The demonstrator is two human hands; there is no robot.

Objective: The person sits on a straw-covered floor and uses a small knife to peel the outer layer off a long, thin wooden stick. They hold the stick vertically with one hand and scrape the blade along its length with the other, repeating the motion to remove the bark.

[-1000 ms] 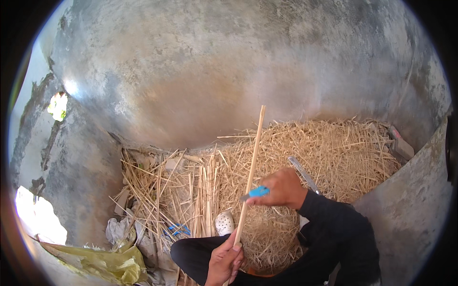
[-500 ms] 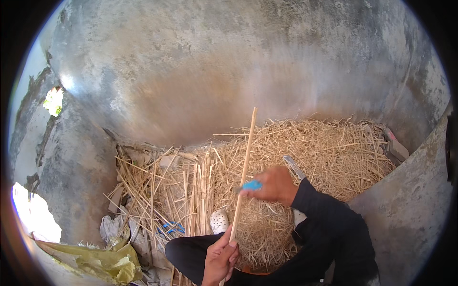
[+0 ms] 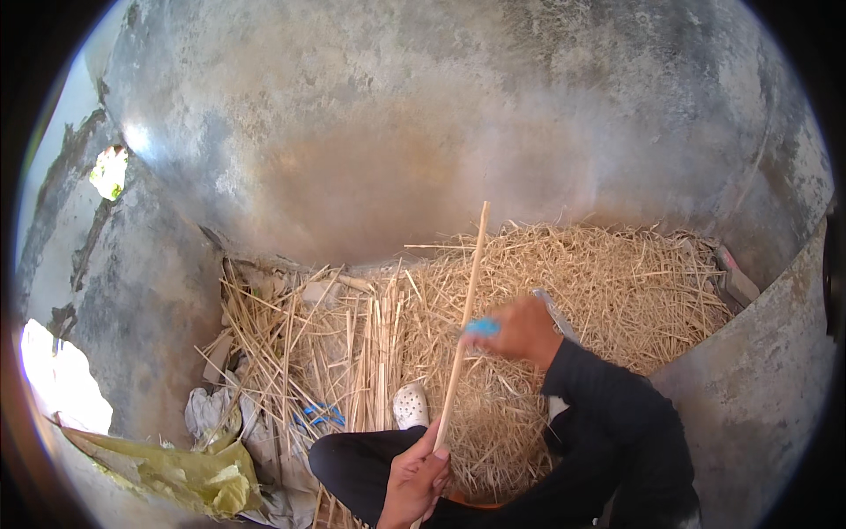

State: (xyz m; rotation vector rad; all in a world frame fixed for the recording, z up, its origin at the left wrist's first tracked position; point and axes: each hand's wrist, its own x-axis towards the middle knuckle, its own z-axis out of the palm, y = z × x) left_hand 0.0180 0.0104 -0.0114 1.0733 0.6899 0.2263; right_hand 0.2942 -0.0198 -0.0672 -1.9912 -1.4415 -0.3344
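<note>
My left hand is closed round the lower part of a long pale wooden stick, which leans up and slightly right, its far end free. My right hand is closed on a small blue tool, which meets the stick around its middle. Motion smears the tool and the fingers, so its exact kind does not show. Just beyond my right wrist a knife with a long grey blade lies on the heap of pale shavings.
Split sticks lie left of the shavings, beside blue strapping. A yellow-green sack and whitish cloth are at lower left. My white clog rests among the shavings. Concrete walls enclose the space; a brick sits far right.
The whole view has shifted a little, moving things slightly right. My right hand stays near the stick's middle with the blue tool, and my left hand keeps its hold on the stick.
</note>
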